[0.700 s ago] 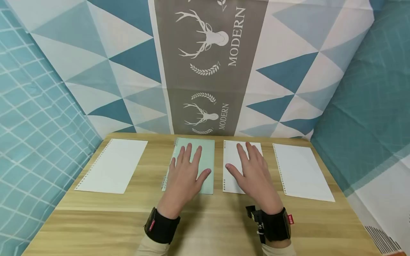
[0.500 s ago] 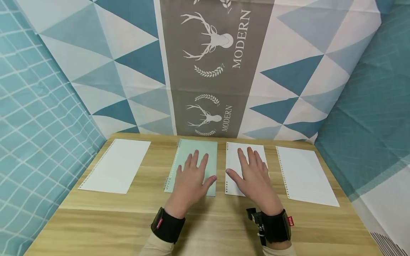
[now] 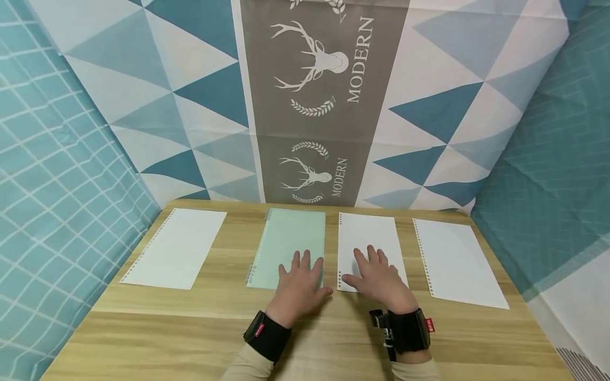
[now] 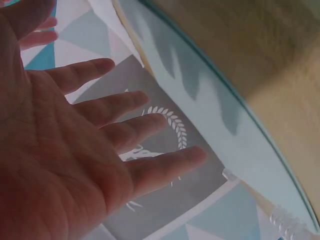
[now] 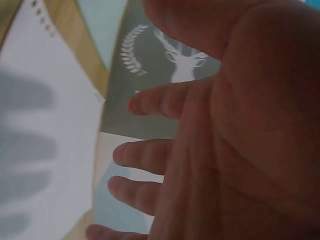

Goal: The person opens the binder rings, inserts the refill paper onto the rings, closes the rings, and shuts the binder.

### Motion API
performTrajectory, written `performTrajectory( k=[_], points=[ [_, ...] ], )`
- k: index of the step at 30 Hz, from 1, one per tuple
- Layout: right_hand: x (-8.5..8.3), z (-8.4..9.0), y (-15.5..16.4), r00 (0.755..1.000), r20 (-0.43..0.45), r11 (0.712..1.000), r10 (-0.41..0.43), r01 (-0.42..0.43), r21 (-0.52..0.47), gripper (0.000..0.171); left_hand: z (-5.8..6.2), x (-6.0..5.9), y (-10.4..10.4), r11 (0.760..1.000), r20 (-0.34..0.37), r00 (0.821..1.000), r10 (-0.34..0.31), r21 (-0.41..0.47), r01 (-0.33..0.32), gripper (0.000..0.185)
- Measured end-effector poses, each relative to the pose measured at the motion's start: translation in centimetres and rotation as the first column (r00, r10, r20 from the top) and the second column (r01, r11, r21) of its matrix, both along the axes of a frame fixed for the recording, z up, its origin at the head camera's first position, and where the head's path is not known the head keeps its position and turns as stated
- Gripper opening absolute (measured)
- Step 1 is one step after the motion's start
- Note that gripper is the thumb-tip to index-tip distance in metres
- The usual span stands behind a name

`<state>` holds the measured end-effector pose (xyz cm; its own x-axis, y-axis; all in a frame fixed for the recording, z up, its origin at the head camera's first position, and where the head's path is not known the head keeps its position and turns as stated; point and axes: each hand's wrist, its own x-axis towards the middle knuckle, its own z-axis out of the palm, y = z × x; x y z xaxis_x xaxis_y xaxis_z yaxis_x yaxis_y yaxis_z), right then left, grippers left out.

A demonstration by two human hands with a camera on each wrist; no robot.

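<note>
A mint green spiral notebook [image 3: 290,241] lies closed on the wooden table [image 3: 190,317]. My left hand [image 3: 301,283] hovers flat over its near edge, fingers straight and spread; the left wrist view shows the palm [image 4: 65,165] lifted off the green cover [image 4: 220,110]. Beside the notebook lies a white punched sheet [image 3: 369,235]. My right hand [image 3: 377,278] is spread over that sheet's near end, held above it, with its shadow on the paper [image 5: 35,165]. Neither hand holds anything.
Two more white punched sheets lie on the table, one at the far left [image 3: 176,247] and one at the far right [image 3: 455,262]. A patterned cloth with a deer print [image 3: 314,106] hangs behind, and teal cloth closes both sides.
Both hands have slid back toward me along the notebook and the sheet, from their middles to their near ends. The papers and notebook have stayed in place.
</note>
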<state>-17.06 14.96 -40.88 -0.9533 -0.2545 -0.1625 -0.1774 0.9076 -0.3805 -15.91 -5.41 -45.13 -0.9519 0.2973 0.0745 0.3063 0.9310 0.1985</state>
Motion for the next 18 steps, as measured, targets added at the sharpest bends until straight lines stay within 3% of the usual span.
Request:
performTrajectory(
  k=[8,14,18],
  points=[
    [-0.7,-2.0,0.1,0.994,0.111,0.999,0.008,-0.012,0.032,0.067,-1.7,0.9,0.8,0.993,-0.040,0.999,-0.011,-0.121,0.006,0.067],
    [-1.1,-2.0,1.0,0.994,0.103,0.999,0.041,-0.044,0.030,0.061,-2.1,1.1,1.2,0.981,-0.190,0.982,-0.009,-0.193,-0.029,0.057],
    [-1.1,-1.9,1.9,0.994,0.110,0.999,0.024,-0.026,0.023,0.062,-2.1,1.0,1.3,0.976,-0.241,0.970,-0.023,-0.215,-0.030,0.049]
  ],
)
